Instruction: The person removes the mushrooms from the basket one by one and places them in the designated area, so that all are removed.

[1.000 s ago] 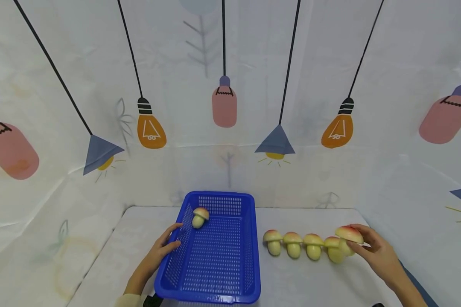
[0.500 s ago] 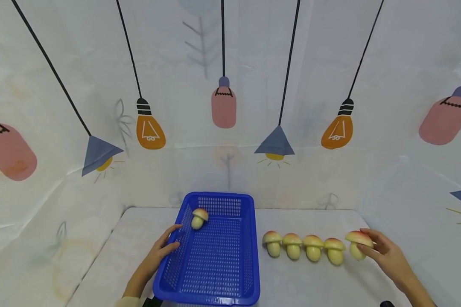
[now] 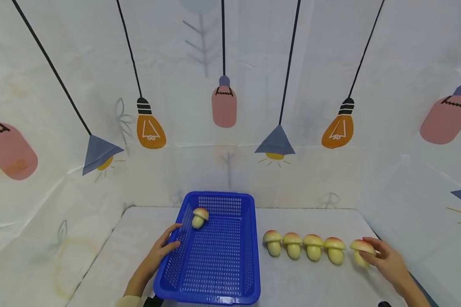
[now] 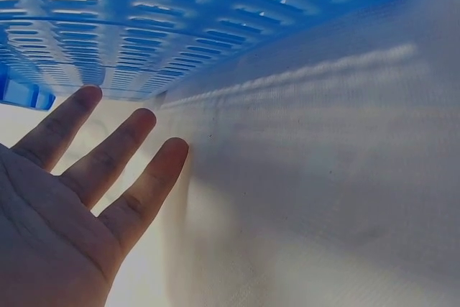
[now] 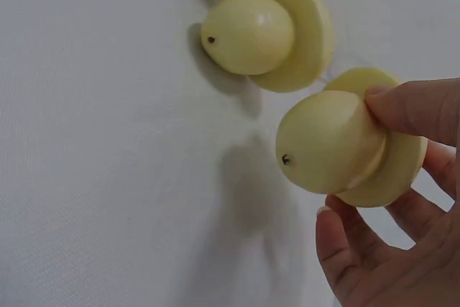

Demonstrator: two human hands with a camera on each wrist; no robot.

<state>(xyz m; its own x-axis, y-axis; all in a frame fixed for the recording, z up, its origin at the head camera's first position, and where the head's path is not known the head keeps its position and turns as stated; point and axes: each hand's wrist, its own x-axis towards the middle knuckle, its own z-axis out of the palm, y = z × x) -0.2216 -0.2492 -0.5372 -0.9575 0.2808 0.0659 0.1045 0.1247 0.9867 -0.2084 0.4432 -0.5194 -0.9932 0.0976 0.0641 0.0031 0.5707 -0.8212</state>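
Note:
My right hand point(image 3: 388, 262) pinches a toy mushroom point(image 3: 360, 246) with a pale stem and a reddish-yellow cap. In the right wrist view, the thumb lies on one side of that mushroom point(image 5: 327, 141) and fingers on the other, with a shadow on the cloth below. To its left runs a row of several similar mushrooms point(image 3: 313, 247), caps facing away from me. My left hand point(image 3: 157, 256) is at the left side of a blue plastic basket point(image 3: 207, 297). Three straight fingers point(image 4: 108, 156) show just below the slotted basket wall in the left wrist view.
Inside the basket, one mushroom point(image 3: 199, 218) lies near the far left corner. A white cloth covers the table point(image 3: 303, 285). Behind it stands a pale backdrop point(image 3: 230, 170) printed with hanging lamps, and its sides close in at left and right.
My right hand has carried its mushroom right and toward me, from overlapping the row's last mushroom to a gap beside it. The left hand and basket have stayed put.

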